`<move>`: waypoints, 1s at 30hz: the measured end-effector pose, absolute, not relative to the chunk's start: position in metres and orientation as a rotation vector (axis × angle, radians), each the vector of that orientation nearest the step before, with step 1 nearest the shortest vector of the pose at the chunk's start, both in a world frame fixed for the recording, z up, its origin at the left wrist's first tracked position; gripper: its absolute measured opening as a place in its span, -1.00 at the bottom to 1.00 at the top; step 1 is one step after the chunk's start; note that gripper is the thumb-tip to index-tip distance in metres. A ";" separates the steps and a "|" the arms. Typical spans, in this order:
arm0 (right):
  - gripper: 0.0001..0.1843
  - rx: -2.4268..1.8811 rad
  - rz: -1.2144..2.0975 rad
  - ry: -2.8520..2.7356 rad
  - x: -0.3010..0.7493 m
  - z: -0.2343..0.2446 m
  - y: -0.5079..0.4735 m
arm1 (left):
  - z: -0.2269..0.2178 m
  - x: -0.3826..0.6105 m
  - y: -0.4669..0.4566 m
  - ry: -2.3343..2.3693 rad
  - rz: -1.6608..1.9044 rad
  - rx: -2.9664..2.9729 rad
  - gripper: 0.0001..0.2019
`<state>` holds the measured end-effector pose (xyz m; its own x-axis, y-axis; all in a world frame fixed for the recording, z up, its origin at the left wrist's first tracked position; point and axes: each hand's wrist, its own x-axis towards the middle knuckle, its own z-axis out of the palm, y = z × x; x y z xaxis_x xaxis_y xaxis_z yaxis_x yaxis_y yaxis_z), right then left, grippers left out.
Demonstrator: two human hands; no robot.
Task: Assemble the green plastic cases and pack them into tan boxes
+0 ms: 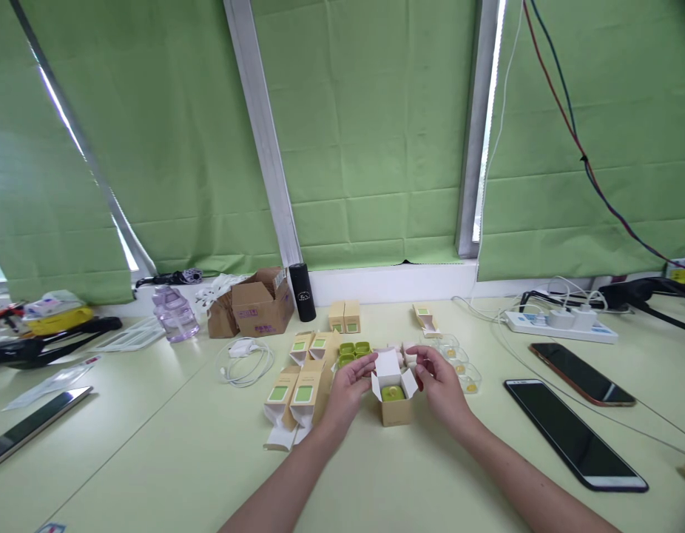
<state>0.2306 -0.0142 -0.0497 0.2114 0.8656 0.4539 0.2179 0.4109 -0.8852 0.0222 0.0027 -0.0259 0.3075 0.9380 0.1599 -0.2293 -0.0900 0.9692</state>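
Note:
A small tan carton (396,409) stands upright on the pale table (170,459) with its white top flaps open and a green jar (393,392) sitting inside. My left hand (348,391) is at the carton's left side, fingers curled toward the flap. My right hand (439,381) is at its right, fingers bent and pinching near the right flap. Several flat tan cartons with green labels (298,392) lie to the left of my left hand. More green jars (354,351) and clear plastic lids (459,363) sit just behind the hands.
Two dark phones (575,433) lie at the right, and a power strip (558,324) with chargers behind them. A brown cardboard box (259,302), a black cylinder (302,292), a purple bottle (176,312) and a white cable (243,361) stand at the back left. Green blinds cover the window.

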 end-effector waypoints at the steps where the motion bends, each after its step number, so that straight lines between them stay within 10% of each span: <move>1: -0.66 -1.082 0.674 -1.282 0.229 -0.051 -0.014 | -0.026 0.023 0.002 0.751 1.142 1.286 -0.40; 30: -0.51 -0.972 1.164 -1.015 0.221 -0.041 -0.020 | -0.024 0.034 -0.014 0.643 0.990 1.301 -0.26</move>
<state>0.2212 -0.0204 -0.0408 0.1035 0.9882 0.1133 -0.2468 0.1359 -0.9595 0.0335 -0.0142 -0.0243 0.4650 0.8750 0.1348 -0.2328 -0.0261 0.9722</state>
